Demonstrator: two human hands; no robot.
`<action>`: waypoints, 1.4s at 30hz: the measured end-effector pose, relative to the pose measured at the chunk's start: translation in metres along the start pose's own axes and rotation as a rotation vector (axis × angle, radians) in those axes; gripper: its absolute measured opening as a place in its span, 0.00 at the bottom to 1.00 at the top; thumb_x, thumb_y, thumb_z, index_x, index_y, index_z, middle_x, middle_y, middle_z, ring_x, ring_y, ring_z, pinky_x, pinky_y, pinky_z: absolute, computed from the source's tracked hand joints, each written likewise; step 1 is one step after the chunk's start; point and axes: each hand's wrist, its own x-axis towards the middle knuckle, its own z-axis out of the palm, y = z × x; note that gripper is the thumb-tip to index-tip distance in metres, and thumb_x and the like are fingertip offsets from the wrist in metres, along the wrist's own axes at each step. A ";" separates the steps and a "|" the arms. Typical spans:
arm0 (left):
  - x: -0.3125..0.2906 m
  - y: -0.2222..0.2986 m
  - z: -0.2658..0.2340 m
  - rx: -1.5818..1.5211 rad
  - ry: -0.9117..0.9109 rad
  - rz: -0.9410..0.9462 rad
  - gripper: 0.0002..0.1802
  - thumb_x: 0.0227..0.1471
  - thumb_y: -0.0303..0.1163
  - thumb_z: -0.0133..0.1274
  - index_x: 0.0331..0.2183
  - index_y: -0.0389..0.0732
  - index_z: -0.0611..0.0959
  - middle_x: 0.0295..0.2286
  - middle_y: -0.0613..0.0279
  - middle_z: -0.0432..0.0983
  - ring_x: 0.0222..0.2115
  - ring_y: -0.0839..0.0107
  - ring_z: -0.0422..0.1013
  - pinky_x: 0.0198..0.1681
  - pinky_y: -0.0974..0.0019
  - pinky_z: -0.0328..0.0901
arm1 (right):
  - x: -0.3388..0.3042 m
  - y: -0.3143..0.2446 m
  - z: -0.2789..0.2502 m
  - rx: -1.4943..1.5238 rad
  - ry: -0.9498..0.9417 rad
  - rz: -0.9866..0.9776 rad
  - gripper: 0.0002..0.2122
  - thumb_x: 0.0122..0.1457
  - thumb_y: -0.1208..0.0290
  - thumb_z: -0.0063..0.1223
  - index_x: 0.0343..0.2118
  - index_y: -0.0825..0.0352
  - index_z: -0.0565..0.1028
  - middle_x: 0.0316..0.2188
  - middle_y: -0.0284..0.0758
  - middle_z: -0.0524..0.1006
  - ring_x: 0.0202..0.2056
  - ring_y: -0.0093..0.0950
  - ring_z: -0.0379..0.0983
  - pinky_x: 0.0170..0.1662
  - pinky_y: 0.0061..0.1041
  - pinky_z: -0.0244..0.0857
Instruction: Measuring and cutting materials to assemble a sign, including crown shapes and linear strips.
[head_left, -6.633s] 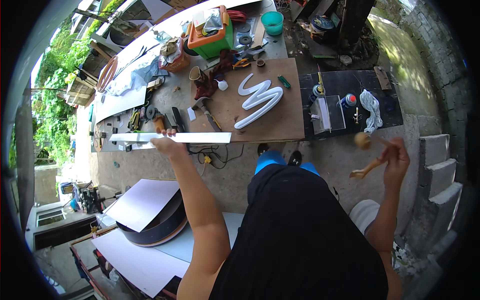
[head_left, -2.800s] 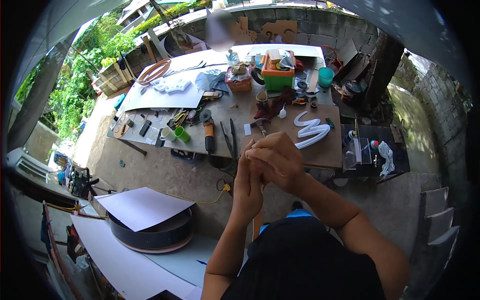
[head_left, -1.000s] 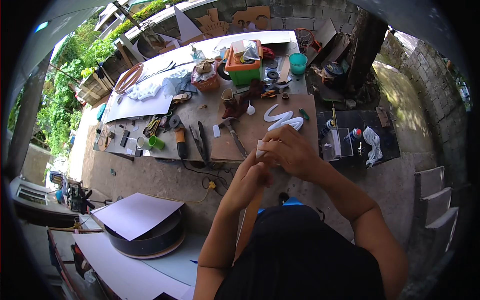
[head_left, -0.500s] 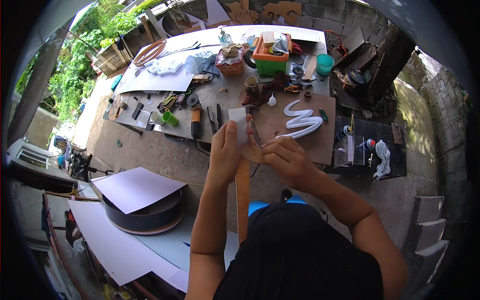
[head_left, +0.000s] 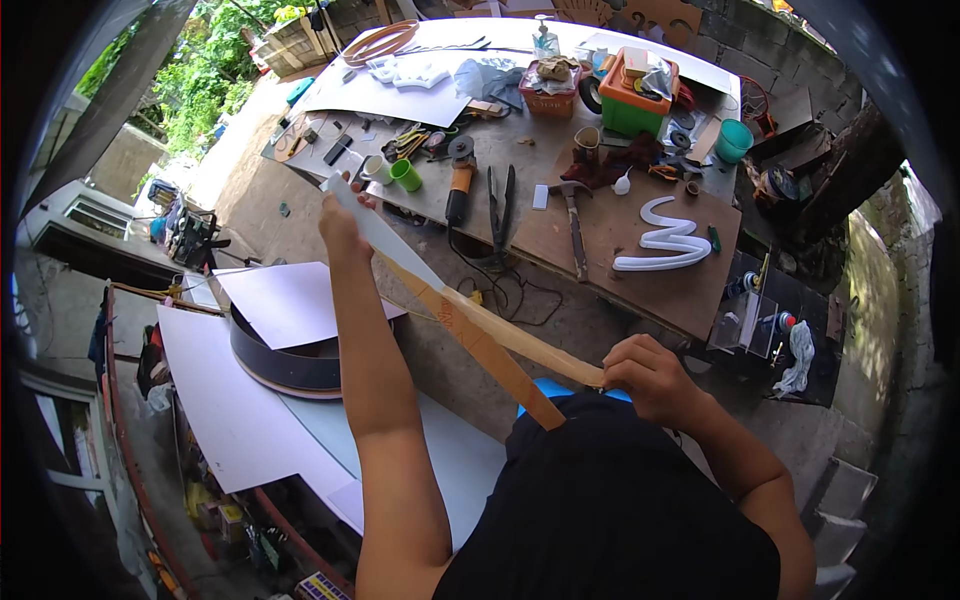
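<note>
My left hand [head_left: 345,228] is closed round the far end of a long strip, raised off the table's front left. The strip's far part is a bare white face [head_left: 375,225]; its near part [head_left: 505,372] is covered in brown paper with orange print and reaches back to my shirt. A loose length of brown paper [head_left: 535,345] parts from the strip near its middle and runs taut to my right hand [head_left: 652,378], which pinches its end close to my body. A hammer [head_left: 574,225] and a white zigzag-shaped piece [head_left: 668,240] lie on a brown board beyond.
On the worktable stand an angle grinder [head_left: 460,182], a green cup [head_left: 405,175] and an orange-green bin [head_left: 632,115]. White sheets [head_left: 215,400] and a dark round drum [head_left: 280,355] lie at the left. Cables [head_left: 515,290] lie on the floor under the table edge.
My hands have moved apart: the left outward to the left, the right back toward my body. Brown paper has been drawn off the strip's white face. The view has shifted.
</note>
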 end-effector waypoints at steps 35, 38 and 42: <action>-0.104 0.020 -0.047 0.083 -0.164 0.039 0.18 0.64 0.43 0.49 0.38 0.36 0.77 0.34 0.49 0.81 0.21 0.71 0.77 0.25 0.70 0.73 | 0.124 -0.006 0.186 0.597 -0.174 0.490 0.14 0.59 0.65 0.62 0.41 0.70 0.74 0.26 0.31 0.71 0.29 0.19 0.67 0.35 0.22 0.65; -0.097 0.036 -0.058 0.092 -0.207 0.055 0.16 0.65 0.42 0.49 0.36 0.36 0.76 0.33 0.48 0.82 0.21 0.71 0.77 0.25 0.71 0.73 | 0.163 -0.028 0.214 0.560 -0.148 0.460 0.10 0.59 0.70 0.62 0.35 0.71 0.74 0.26 0.35 0.72 0.29 0.22 0.69 0.35 0.26 0.67; -0.074 0.061 -0.083 0.106 -0.280 0.049 0.18 0.66 0.41 0.46 0.39 0.34 0.77 0.35 0.48 0.82 0.24 0.71 0.79 0.28 0.70 0.74 | 0.199 -0.044 0.242 0.534 -0.098 0.494 0.08 0.59 0.74 0.59 0.29 0.72 0.73 0.24 0.36 0.70 0.26 0.23 0.68 0.32 0.26 0.64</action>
